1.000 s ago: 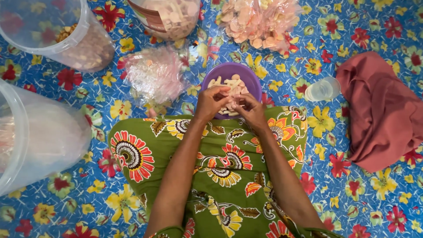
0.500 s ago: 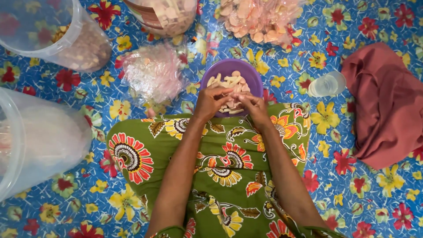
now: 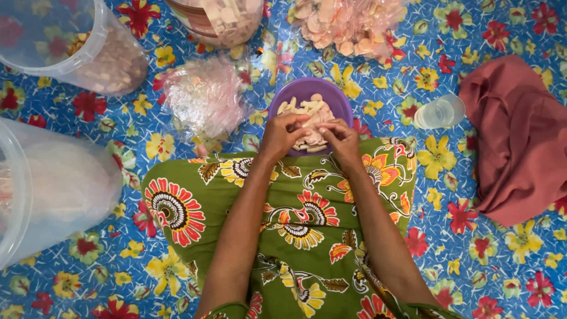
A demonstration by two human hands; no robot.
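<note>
Round purple plastic bowl (image 3: 310, 94) of pale cracker strips (image 3: 312, 121) sits on the floor mat at the lap's far edge. Left hand (image 3: 282, 137) and right hand (image 3: 341, 139) are pinched narrow on strips over its near rim. Grip best kept light; strips look brittle.

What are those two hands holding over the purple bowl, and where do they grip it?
Left hand and right hand pinch pale cracker sticks by fingertips above round purple plastic bowl; exact grip hidden.
</note>
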